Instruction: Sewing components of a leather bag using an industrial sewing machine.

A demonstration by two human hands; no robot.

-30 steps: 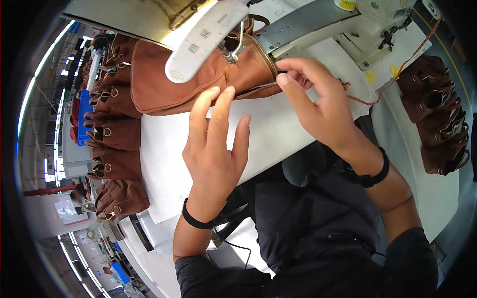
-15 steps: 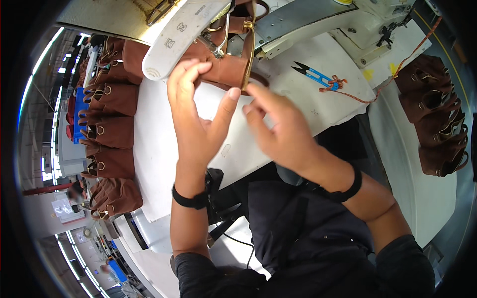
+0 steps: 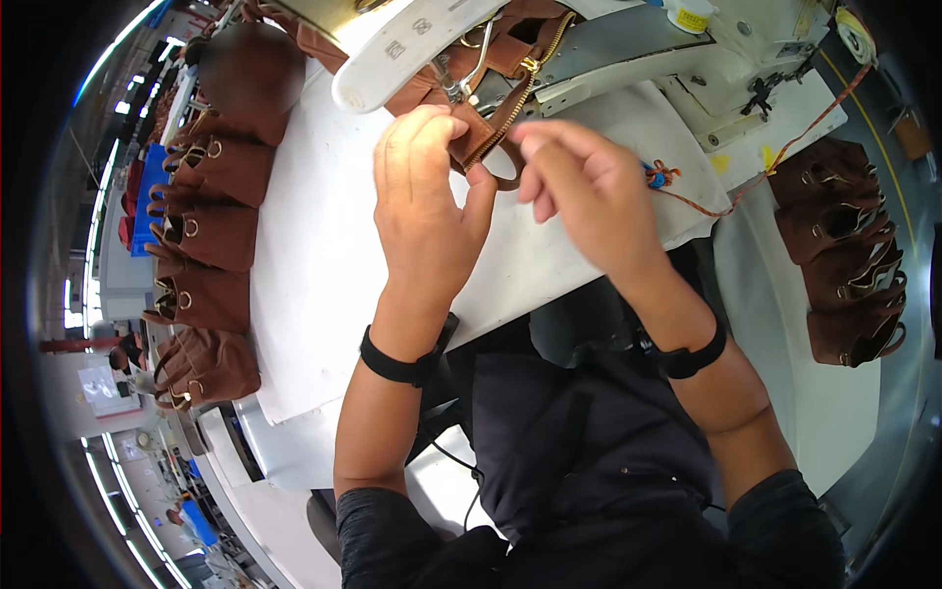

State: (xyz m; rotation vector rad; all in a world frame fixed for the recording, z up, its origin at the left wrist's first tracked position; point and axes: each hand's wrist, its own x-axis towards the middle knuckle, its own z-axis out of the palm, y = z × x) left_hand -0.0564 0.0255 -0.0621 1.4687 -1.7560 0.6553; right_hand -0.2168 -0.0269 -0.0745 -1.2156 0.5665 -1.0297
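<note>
A brown leather bag piece with a brass zipper lies under the sewing machine's white arm, its lower part partly hidden. My left hand curls over the near end of this piece, thumb and fingertips closed on the leather. Just right of the zipper is my right hand, slightly blurred, with loosely bent, separated fingers and nothing visible in them. Behind that hand, blue thread snips tied to an orange cord are mostly covered.
Several brown bags stand along the left of the white worktop. More bags sit on the right side. A small white jar stands on the machine bed at the top. Other workstations show at the far left.
The bag piece has shifted and turned, showing more zipper. My left hand has gone from spread fingers to gripping it. My right hand has shifted, and the snips came into view, then became mostly covered.
</note>
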